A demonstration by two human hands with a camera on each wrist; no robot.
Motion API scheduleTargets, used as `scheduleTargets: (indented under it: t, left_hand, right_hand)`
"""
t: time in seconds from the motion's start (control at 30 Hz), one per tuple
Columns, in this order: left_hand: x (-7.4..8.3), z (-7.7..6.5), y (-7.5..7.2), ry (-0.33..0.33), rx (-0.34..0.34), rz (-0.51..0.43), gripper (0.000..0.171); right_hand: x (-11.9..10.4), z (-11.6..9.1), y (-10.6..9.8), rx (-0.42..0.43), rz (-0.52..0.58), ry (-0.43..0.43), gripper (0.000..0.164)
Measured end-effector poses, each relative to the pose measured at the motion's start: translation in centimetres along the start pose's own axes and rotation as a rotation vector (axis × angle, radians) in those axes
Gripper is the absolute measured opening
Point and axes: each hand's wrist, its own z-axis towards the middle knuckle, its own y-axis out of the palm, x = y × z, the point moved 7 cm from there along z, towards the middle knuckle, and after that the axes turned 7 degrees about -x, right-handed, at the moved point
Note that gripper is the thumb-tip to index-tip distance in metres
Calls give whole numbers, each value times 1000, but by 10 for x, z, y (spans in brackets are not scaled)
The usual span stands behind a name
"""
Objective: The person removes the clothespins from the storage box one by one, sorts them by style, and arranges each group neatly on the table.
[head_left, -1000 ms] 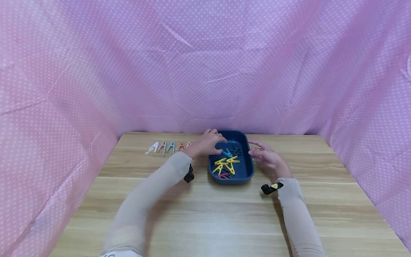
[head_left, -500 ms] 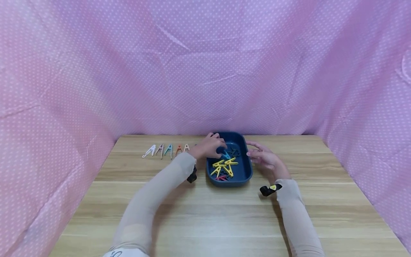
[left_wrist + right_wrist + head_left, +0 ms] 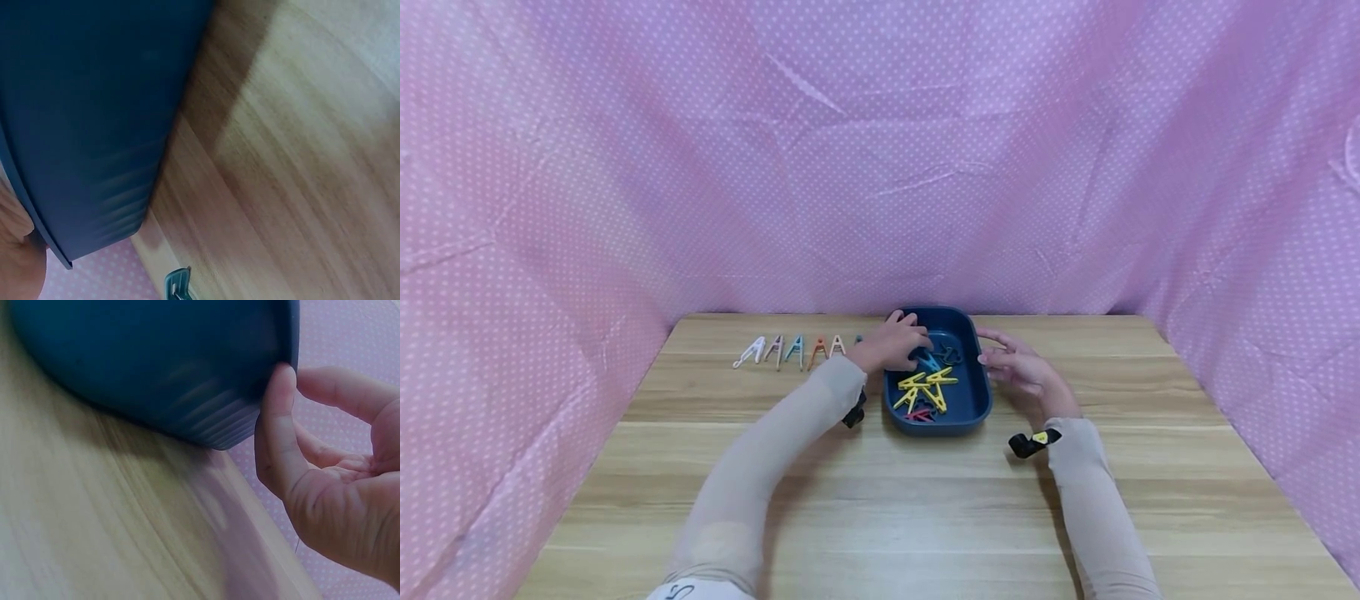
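Note:
A dark blue bin stands near the back of the table with clothespins inside. My left hand reaches over its left wall, thumb and curled fingers around the upper end of a blue clothespin; the wall hides most of these fingers in the left wrist view. On the other side, my right hand touches the bin's outer wall at the rim with thumb and forefinger spread. Several yellow clothespins, a red clothespin and dark green clothespins lie in the bin.
To the left of the bin runs a row of clothespins: white, mauve, light teal, orange, peach and a dark teal clothespin partly behind the left wrist. A pink dotted curtain encloses the wooden table.
My left hand has lowered into the bin, and its thumb and fingers have drawn together at the blue clothespin. My right hand stays at the bin's right side.

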Motion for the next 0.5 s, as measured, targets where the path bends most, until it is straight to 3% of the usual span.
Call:
scheduleTargets:
  t: [0.5]
  left_hand:
    - [-4, 5, 4, -29, -6, 26, 32]
  right_hand:
    - [-1, 0, 0, 1, 9, 12, 59]
